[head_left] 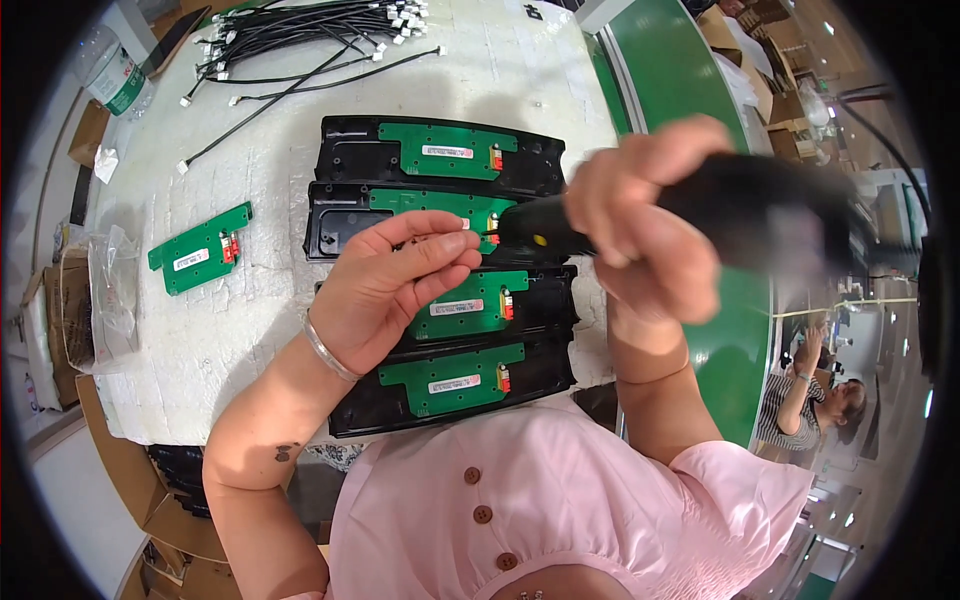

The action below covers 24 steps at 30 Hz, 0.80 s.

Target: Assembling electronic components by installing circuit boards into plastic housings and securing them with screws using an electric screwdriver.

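My right hand point(650, 225), smeared by motion, is wrapped round a black power screwdriver point(770, 210) held sideways with its tip toward the left. My left hand point(385, 285) pinches thumb and forefinger together right by that tip. What sits between those fingers is too small to make out. Under both lies a black plastic housing point(333, 222) with a green circuit board point(395, 199) in it, partly covered by my left hand. Similar housings with boards lie in a column: one beyond point(345, 150), and two nearer, the nearest point(360, 408) by my body.
A loose green circuit board point(205, 250) lies on the white foam surface point(270, 290) at left. Black cables point(290, 40) with white connectors are heaped at the back. A plastic bottle point(115, 75) stands back left. A green surface point(715, 370) runs along the right; another person point(800, 410) sits beyond.
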### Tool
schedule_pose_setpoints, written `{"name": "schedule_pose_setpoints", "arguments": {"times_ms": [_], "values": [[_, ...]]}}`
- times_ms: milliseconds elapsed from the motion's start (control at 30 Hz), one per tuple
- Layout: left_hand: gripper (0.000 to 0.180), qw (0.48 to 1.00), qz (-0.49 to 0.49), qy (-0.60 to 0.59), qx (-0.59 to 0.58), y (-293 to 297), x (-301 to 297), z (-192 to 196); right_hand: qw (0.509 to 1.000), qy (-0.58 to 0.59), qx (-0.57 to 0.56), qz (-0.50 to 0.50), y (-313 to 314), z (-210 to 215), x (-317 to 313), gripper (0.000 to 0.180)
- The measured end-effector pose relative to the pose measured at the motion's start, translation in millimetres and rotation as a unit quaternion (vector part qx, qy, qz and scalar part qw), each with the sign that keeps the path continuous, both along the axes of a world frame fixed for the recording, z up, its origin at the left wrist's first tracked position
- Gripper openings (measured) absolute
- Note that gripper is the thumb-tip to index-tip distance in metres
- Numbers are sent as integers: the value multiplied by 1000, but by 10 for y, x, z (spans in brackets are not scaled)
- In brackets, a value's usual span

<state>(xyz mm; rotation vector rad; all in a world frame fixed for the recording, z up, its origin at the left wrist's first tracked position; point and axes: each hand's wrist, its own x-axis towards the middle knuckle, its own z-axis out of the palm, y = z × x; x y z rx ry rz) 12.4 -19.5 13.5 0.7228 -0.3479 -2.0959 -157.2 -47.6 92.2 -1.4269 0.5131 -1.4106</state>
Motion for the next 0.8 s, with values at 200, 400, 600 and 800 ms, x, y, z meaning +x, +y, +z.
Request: {"name": "schedule_pose_setpoints", "arguments": {"times_ms": [200,400,600,800], "values": [[18,998,1,67,1,33,-18,-70,987,-59,-96,111,175,368,-172,21],[18,993,-31,112,-15,72,-37,-108,979,-56,-126,150,150,321,-148,20],[31,988,-52,133,54,118,-128,76,987,-73,-112,92,107,247,-38,20],[36,992,-78,87,38,66,-141,-41,996,-23,-6,-87,-320,-150,-214,18]]}}
